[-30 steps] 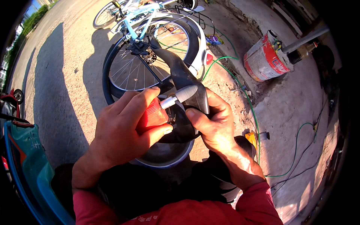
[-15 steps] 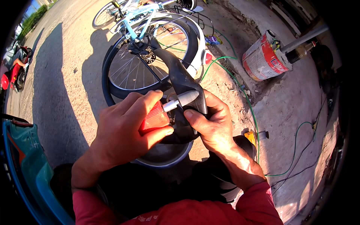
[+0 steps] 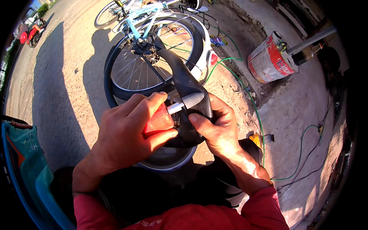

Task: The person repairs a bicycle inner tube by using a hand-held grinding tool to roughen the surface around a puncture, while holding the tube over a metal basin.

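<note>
L hand grip: clenched on red tool, grey tip at blk tube | R hand grip: pinching tube, above basin | wht/red bucket: printed label, contents unclear | red shirt: sm. pale print

One fisheye view looks down from head height. The left hand and right hand appear close, mid-frame.

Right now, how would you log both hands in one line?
left hand: holds red tool | right hand: pinches black tube | grey tip: over tube, contact unclear | bike: beyond hands
</note>
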`<action>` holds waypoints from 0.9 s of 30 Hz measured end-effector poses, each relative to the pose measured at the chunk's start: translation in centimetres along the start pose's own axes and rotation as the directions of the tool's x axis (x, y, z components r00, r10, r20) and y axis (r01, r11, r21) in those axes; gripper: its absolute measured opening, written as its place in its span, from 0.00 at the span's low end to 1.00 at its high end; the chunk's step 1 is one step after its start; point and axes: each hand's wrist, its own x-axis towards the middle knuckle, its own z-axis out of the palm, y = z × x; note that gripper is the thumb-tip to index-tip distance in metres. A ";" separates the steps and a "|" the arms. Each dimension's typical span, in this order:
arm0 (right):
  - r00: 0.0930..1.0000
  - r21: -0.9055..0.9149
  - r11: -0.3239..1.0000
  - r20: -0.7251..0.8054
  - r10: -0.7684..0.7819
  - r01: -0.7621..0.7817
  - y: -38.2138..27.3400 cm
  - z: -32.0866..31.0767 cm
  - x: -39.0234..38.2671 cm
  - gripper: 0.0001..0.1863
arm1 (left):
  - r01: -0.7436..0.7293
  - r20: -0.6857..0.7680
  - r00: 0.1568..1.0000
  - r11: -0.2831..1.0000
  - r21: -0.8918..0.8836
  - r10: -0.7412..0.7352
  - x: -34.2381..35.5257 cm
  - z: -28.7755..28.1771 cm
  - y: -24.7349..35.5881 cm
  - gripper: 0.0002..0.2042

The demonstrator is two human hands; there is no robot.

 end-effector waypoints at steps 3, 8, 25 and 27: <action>1.000 0.006 1.000 -0.023 0.020 -0.020 -0.4 0.3 -0.1 0.17 | 0.069 0.022 0.997 0.998 -0.007 -0.069 -0.1 -0.2 -0.1 0.33; 1.000 0.024 1.000 -0.005 0.015 -0.015 -0.2 0.0 -0.2 0.18 | 0.060 0.012 0.998 0.997 -0.045 -0.060 -0.1 0.0 -0.1 0.33; 0.999 0.087 0.996 0.040 0.026 -0.029 -0.2 -0.4 0.0 0.24 | 0.147 0.056 0.987 0.989 0.017 -0.148 -0.5 -1.3 -0.2 0.32; 0.999 0.062 0.998 0.034 0.023 -0.025 -0.3 -0.3 0.0 0.24 | 0.112 0.142 0.983 0.993 0.049 -0.118 -0.6 -1.7 0.3 0.32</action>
